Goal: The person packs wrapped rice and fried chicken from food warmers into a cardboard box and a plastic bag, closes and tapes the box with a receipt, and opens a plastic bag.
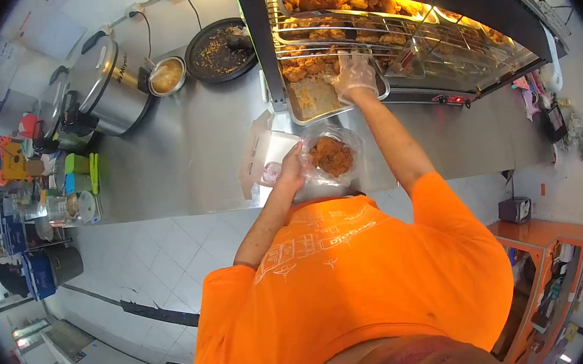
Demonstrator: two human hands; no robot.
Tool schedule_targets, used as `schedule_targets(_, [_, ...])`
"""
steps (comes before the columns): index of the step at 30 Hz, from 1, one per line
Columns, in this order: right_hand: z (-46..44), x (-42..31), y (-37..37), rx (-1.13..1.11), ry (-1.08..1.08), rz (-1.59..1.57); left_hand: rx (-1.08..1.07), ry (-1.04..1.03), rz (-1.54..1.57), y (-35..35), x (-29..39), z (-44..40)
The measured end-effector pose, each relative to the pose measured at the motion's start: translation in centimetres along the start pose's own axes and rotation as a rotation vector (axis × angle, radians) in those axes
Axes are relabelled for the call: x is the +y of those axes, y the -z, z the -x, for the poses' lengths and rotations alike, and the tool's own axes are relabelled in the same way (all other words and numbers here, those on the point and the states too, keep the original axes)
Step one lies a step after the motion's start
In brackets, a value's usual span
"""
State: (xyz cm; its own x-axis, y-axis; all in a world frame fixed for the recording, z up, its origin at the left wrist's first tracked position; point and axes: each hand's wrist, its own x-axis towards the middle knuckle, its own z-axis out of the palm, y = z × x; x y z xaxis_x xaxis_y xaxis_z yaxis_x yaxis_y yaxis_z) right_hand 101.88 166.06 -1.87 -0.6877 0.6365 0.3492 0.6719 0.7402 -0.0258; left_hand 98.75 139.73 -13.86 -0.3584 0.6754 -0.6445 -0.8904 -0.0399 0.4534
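Note:
My left hand (291, 168) is closed on a clear plastic bag (355, 164), which holds a browned piece of fried chicken (331, 156). A white and brown cardboard box (255, 159) stands beside that hand on the counter's front edge. My right hand (355, 76), in a clear plastic glove, reaches into the lit display warmer. Its fingers look stretched out and apart over a metal tray (312, 105), at the edge of several fried chicken pieces (302, 67). The fingertips are partly blurred by the glove.
Wire racks (332, 27) with more fried chicken sit above the tray inside the black display warmer (255, 15). On the steel counter (181, 144) are a round dark pan (211, 62) with crumbs, a small bowl (168, 76) and a large cooker (111, 84).

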Motion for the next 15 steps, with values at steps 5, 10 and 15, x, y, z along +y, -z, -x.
schedule_targets(5, [-5.1,0.1,-4.7,-0.213,-0.141,-0.017,-0.025,0.000,-0.027,0.8,0.0,1.0])
schedule_targets(10, [-5.9,1.2,-8.2,-0.087,-0.165,-0.084,0.023,0.004,-0.031,1.4,-0.4,1.7])
schedule_targets(15, [-4.0,1.5,-5.5,-0.167,-0.092,-0.336,-0.011,0.008,-0.049,2.4,-0.9,0.5])
